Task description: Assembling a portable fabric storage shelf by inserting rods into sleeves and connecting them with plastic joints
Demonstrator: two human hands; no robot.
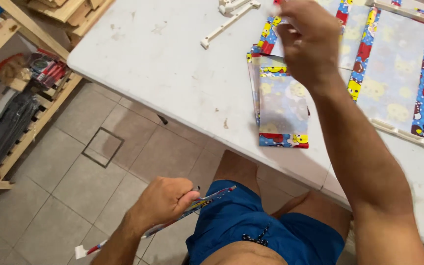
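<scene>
Head view, left hand (165, 198) gripping patterned strip (192, 208), right hand (310, 41) raised over table (172, 73)

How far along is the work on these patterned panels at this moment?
Done, apparently: a large cartoon-print panel lies flat on the white table with a white plastic rail along its near edge. In hand: the left hand grips a thin print-wrapped rod; the right hand reaches over the table. Left: a folded stack of cartoon-print sheets and loose white plastic rails.
</scene>
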